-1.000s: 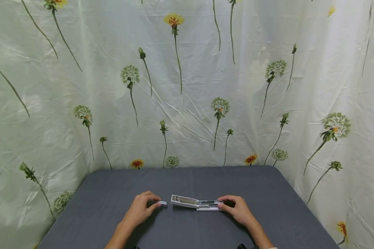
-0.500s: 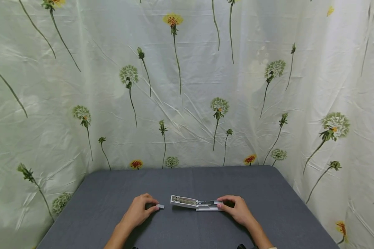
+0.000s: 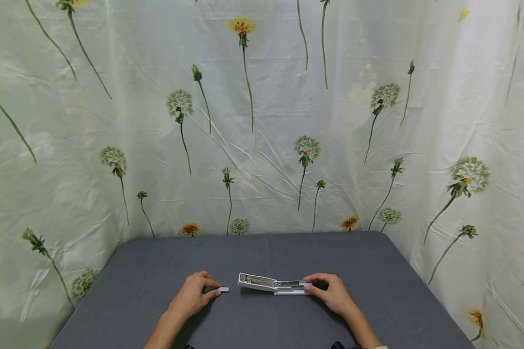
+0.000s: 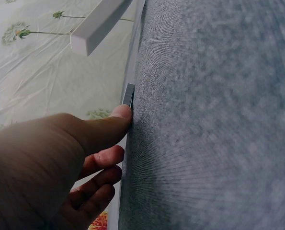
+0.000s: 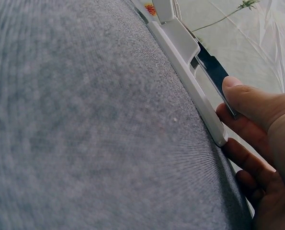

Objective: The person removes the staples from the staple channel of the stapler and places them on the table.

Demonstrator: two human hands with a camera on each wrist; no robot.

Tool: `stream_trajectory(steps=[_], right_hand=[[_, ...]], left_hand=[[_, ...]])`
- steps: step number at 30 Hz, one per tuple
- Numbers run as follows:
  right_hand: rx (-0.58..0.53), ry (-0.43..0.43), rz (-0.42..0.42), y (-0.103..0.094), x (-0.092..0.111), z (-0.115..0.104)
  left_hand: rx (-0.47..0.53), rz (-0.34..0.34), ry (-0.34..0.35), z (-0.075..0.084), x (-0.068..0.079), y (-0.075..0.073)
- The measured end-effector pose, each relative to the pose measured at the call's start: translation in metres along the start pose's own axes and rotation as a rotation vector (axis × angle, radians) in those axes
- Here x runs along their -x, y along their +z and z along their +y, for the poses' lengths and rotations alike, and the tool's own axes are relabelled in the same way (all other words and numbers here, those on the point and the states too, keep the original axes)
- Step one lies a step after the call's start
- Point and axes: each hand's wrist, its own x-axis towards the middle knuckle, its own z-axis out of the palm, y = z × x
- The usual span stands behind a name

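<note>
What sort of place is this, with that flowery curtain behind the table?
Probably a curtained-off tabletop work spot, indoors by the look of it: a flower-printed curtain hangs behind a dark grey table, where a right hand holds an opened stapler.

Stapler [image 3: 256, 282] on the bench [image 3: 192, 254], right hand [image 3: 333, 293] at its right end; staple strip [image 3: 224, 290] left of it, in the left hand [image 3: 194, 293]; curtain [image 3: 270, 145] behind the bench

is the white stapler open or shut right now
The stapler is open: its lid is swung back from the base, exposing metal parts inside.
</note>
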Motion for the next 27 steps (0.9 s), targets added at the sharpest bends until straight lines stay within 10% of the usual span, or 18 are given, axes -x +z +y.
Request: stream_trajectory(steps=[27], right_hand=[[0.002,-0.036,0.013,0.0002,-0.0008,0.0016]], left_hand=[[0.046,-0.003,-0.01,-0.0028,-0.0014,-0.0044]])
